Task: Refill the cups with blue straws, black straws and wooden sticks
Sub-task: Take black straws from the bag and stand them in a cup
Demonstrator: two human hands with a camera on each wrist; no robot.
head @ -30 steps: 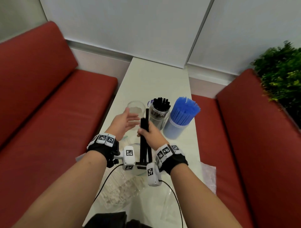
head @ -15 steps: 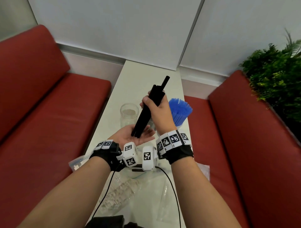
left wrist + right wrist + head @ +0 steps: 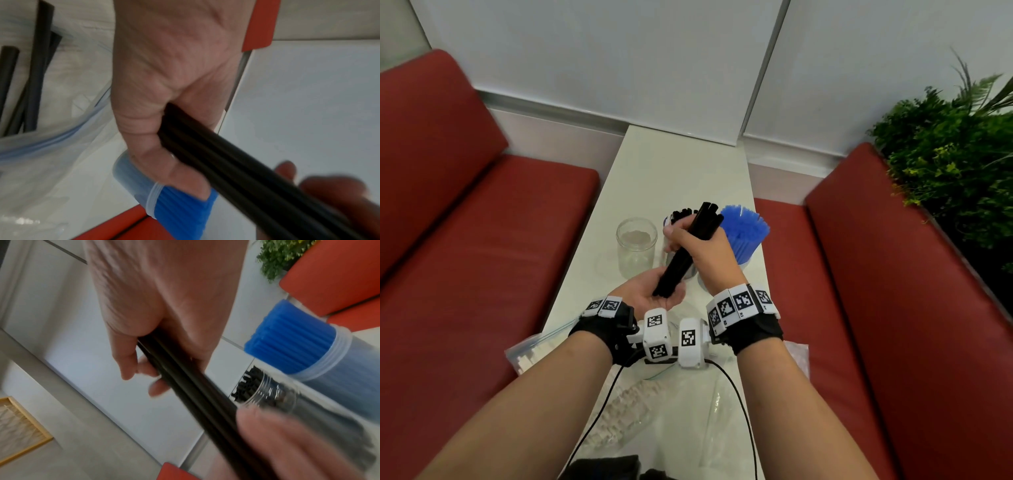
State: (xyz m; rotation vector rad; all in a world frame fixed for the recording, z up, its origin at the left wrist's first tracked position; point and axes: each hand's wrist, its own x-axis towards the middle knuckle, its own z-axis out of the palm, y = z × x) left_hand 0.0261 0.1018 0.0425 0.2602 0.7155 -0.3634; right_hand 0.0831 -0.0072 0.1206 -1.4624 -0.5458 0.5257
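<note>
My right hand (image 3: 698,246) grips a bundle of black straws (image 3: 671,274) around its middle, tilted with the top leaning away to the right. The bundle's lower ends rest in the cupped palm of my left hand (image 3: 654,296), which lies palm up beneath them. The same bundle (image 3: 195,386) crosses the right wrist view, and in the left wrist view the black straws (image 3: 226,162) meet my palm. Behind my right hand stands the cup of black straws (image 3: 267,394). The cup of blue straws (image 3: 744,228) is to its right, and an empty clear cup (image 3: 637,246) to its left.
Clear plastic bags (image 3: 626,418) lie on the narrow white table (image 3: 674,164) near me. Another bag (image 3: 534,349) hangs over the left edge. A zip bag with a few black straws (image 3: 30,81) appears in the left wrist view. Red benches (image 3: 482,240) flank the table; a plant (image 3: 945,154) stands right.
My left hand left the clear cup and turned palm up under the bundle. My right hand raised the straws, then pushed them down into the palm; the one protruding straw is now level.
</note>
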